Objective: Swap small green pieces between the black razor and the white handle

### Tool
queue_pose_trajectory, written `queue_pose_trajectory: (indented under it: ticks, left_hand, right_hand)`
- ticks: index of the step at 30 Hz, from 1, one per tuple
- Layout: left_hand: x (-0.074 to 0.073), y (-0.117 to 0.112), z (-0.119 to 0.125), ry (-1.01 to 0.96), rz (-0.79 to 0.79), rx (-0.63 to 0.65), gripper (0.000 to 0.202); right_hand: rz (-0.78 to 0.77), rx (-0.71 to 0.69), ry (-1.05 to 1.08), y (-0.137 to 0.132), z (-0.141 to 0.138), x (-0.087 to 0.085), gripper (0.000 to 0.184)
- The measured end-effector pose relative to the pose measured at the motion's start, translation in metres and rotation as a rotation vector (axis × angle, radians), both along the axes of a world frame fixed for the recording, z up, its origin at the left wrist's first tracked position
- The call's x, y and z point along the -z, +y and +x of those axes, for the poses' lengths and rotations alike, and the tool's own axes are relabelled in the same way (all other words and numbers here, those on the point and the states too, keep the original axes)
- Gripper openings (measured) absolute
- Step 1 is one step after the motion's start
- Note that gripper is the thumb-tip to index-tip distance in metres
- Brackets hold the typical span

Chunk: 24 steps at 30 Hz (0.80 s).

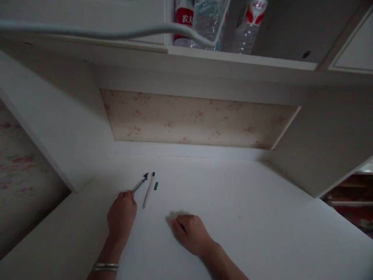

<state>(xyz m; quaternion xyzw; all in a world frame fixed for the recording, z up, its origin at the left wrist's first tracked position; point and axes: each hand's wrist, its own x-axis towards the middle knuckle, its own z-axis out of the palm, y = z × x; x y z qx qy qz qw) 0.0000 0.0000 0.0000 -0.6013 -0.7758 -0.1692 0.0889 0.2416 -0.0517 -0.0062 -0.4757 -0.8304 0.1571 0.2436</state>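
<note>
My left hand (122, 216) rests on the white desk (247, 217) with its fingers closed round the near end of a thin dark pen-like tool (140, 182), whose black tip points away to the right. Just right of it a white pen (148, 191) lies on the desk, untouched. A small green piece (156, 186) lies beside that pen. My right hand (190, 232) sits knuckles up on the desk nearer the middle, fingers curled under; whether anything is inside them is hidden. A bracelet (105, 266) circles my left wrist.
The desk sits in a white alcove with side panels left (58, 128) and right (323, 140) and a floral back panel (198, 118). A shelf overhead holds plastic bottles (210, 21). A pale cable (87, 33) runs across the top.
</note>
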Motion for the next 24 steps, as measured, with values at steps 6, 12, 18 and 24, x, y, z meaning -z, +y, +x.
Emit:
queue_pose_trajectory:
  ticks: [6, 12, 18, 24]
  left_hand:
    - [-0.008, 0.006, 0.008, -0.537, -0.014, 0.140, 0.040]
    - [-0.010, -0.007, 0.045, -1.158, -0.135, 0.428, 0.050]
    - [-0.012, -0.027, 0.079, -1.430, -0.317, 0.585, 0.047]
    - [-0.004, -0.034, 0.095, -1.408, -0.475, 0.698, 0.048]
  right_hand:
    - [-0.253, 0.077, 0.386, 0.005, 0.000, 0.003, 0.045]
    - [-0.629, 0.209, 1.109, 0.017, 0.000, 0.005, 0.039]
    - [-0.553, 0.156, 1.325, 0.016, 0.007, -0.006, 0.042]
    - [-0.496, 0.135, 1.480, 0.012, 0.006, -0.010, 0.041]
